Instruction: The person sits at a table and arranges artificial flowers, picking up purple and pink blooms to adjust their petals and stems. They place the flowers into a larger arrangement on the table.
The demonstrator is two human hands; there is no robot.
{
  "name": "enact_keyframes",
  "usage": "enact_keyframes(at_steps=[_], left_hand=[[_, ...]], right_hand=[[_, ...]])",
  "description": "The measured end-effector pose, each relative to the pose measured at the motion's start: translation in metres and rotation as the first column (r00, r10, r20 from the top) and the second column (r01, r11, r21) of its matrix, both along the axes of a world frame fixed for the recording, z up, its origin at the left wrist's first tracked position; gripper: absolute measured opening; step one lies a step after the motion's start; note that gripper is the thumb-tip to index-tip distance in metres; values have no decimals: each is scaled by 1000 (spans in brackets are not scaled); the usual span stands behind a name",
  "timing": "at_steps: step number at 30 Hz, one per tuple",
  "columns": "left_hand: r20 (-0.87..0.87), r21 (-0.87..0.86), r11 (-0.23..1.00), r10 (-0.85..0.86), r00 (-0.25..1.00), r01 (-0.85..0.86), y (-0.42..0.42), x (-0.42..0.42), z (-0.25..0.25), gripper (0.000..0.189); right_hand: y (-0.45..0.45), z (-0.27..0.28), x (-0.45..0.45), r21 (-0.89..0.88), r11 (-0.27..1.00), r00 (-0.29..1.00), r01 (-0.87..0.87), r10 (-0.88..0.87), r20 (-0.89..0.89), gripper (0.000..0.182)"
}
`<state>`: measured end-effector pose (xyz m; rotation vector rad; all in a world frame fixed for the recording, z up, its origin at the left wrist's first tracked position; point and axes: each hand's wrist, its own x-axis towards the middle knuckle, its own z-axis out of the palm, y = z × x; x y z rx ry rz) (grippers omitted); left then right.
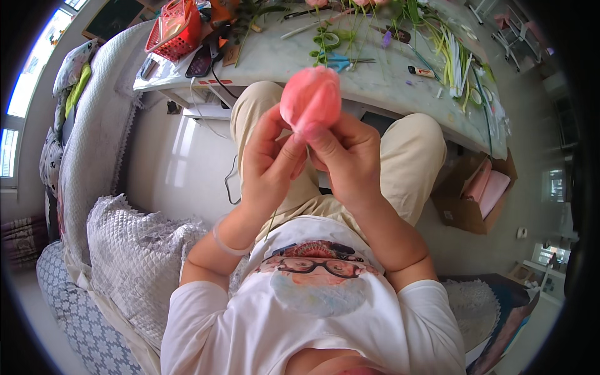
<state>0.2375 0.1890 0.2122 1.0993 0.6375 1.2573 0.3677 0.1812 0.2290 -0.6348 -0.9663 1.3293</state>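
A pink artificial flower head (311,98) with overlapping petals is held up in front of me, above my knees. My left hand (272,152) grips its base from the left, thumb pressed near the bottom of the petals. From the other side, my right hand (351,154) pinches the base, its thumb against the lowest petal. Both thumbs nearly meet under the bloom. A thin green stem (270,225) shows below my left wrist; its upper part is hidden by the hands. Just beyond the flower, light-blue scissors (337,61) lie on the marble-patterned table (290,61).
A red plastic basket (176,33) stands at the table's left, near a smartphone (199,61). Green stems and pale strips (452,61) lie at the right, with a glue stick (421,71). A cardboard box (468,206) sits on the floor to the right. A quilted sofa cover (136,243) is at left.
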Motion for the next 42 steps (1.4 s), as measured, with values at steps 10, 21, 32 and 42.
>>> enact_keyframes(at_steps=[10,21,32,42], left_hand=[[56,-125,975,-179,982,185,2,-10,6,24],[146,-251,922,-265,953,295,4,-14,5,25],[257,-273,878,-328,909,393,1,-19,3,24],[109,-216,914,-328,938,344,1,-15,1,27]], right_hand=[[9,5,31,61,998,995,-8,2,96,26],[6,-3,23,-110,945,924,-308,270,-270,27],[2,-9,13,-123,953,922,-277,228,-312,22],[3,-5,12,-63,996,995,-67,62,-80,21]])
